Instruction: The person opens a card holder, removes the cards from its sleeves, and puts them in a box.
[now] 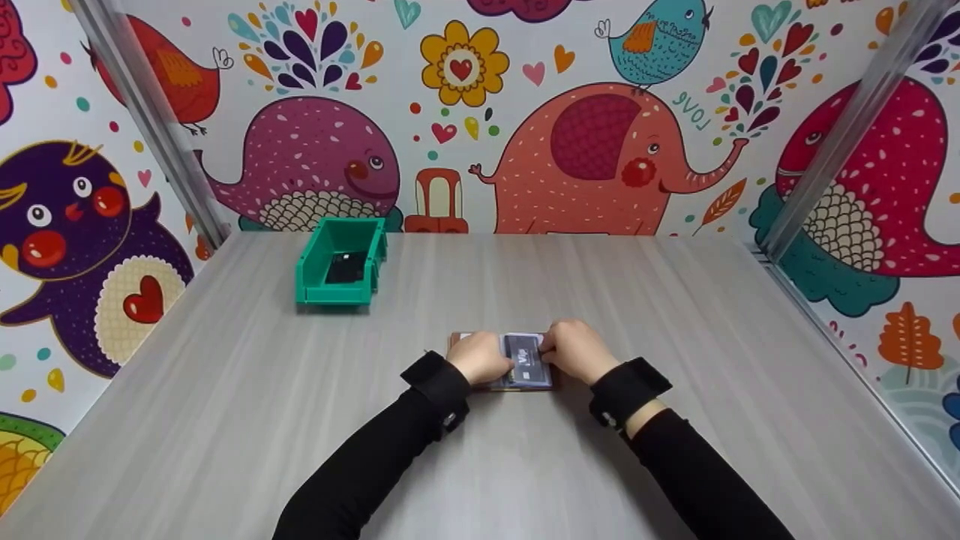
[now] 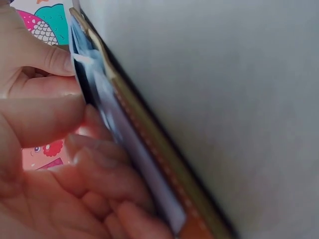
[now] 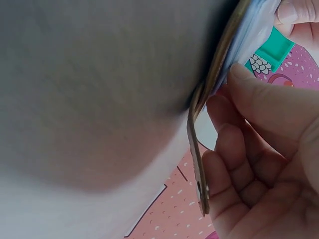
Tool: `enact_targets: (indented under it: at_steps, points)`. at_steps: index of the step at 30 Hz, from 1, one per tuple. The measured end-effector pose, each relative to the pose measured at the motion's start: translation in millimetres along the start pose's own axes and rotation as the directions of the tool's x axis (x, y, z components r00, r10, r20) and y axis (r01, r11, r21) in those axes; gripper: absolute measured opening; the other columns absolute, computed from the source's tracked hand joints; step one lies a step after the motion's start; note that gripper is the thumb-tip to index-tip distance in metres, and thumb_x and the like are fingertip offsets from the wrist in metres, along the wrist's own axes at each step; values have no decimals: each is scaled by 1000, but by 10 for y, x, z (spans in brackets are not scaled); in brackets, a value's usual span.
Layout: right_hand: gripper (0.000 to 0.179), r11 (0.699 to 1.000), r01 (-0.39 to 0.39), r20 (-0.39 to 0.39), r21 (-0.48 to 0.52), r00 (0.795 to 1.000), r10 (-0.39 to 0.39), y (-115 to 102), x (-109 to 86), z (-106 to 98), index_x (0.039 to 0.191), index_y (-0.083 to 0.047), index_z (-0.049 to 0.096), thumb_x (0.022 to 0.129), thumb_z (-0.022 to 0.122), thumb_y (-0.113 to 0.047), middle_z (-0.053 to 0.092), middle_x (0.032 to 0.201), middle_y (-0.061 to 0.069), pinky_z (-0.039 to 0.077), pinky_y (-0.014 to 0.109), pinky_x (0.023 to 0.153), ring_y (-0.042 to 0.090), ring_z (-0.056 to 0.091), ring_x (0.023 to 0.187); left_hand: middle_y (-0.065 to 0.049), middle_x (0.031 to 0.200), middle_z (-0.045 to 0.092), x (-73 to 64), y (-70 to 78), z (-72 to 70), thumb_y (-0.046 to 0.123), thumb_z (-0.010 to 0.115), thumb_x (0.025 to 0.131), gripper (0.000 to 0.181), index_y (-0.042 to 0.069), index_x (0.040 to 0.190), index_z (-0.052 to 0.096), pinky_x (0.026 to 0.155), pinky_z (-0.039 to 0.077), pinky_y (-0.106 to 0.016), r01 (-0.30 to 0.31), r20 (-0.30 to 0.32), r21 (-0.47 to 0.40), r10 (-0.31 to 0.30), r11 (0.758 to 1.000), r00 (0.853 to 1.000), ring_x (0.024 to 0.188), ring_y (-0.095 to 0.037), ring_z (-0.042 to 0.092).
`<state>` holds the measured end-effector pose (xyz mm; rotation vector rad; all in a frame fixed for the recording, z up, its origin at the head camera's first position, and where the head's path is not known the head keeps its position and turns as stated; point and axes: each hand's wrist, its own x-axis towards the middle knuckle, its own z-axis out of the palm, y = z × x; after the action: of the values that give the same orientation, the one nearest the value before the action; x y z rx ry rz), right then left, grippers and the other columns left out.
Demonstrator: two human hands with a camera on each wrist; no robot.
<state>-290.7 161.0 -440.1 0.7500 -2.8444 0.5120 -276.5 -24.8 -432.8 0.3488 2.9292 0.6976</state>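
I had the right hand [image 1: 581, 350] pinching the black card's [image 1: 525, 361] right edge, the left hand [image 1: 480, 358] curled onto the wallet [image 2: 162, 159]. Keeping the card flat and square seemed wisest. Its long axis pointed toward the table's [image 1: 225, 405] far edge, lettering sideways; the wallet lay crosswise, midway between the side edges.

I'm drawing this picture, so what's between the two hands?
The dark card marked "VIP" lies between the left hand and the right hand; the head view shows it.
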Motion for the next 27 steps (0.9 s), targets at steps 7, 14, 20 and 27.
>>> enact_targets:
  at_steps: [7, 14, 20, 27]
  points:
    - [8, 1000, -17, 6, 11, 1000, 17, -5, 10, -3, 80, -3, 79, 74, 83, 1, 71, 82, 10, 53, 43, 75, 29, 67, 78, -15, 100, 70, -2, -4, 4, 23, 70, 83, 24, 1, 92, 69, 90, 45, -47, -5, -3, 4, 5, 1000, 1000, 88, -29, 64]
    - [9, 999, -43, 7, 24, 999, 43, -2, 12, -5, 80, -3, 79, 73, 83, 1, 72, 82, 9, 53, 42, 76, 29, 67, 79, -16, 107, 70, -10, 2, 5, 25, 70, 84, 28, 0, 96, 70, 106, 29, -57, 13, -1, 1, -13, 1000, 1000, 99, -31, 64]
    - [7, 999, -52, 19, 13, 998, 52, -2, 17, -6, 79, -3, 79, 74, 83, 0, 70, 81, 9, 53, 42, 74, 29, 66, 76, -15, 105, 70, -13, 6, 7, 25, 71, 84, 27, 1, 95, 70, 108, 25, -59, 23, -4, -12, -23, 1000, 1000, 98, -31, 64]
    - [7, 998, -60, 19, 3, 998, 60, -8, 5, -10, 78, -5, 79, 74, 83, 0, 71, 80, 8, 53, 43, 73, 28, 66, 76, -14, 103, 69, -13, -2, -4, 24, 70, 86, 25, 1, 95, 69, 102, 37, -51, 25, 9, -20, -24, 999, 1000, 91, -29, 63]
